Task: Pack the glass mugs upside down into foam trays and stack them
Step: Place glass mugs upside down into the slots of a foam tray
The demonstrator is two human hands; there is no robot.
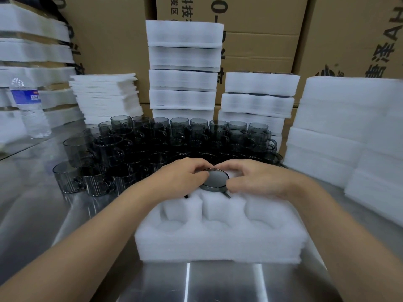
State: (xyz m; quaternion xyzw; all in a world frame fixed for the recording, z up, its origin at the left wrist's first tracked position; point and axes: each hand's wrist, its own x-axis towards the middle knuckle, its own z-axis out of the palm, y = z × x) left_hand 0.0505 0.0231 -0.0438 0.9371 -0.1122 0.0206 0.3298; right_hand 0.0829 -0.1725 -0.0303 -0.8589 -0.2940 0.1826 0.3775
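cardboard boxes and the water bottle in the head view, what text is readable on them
"科技" on the middle cardboard box, rest cut off.
"0-" sideways, same box.
"AH" sideways on the right cardboard box; characters below it unclear.
Water bottle label: blurred, unreadable.

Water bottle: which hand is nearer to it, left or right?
Left. The left hand holds the upside-down mug on the side facing the water bottle at far left; the right hand holds the mug's opposite side.
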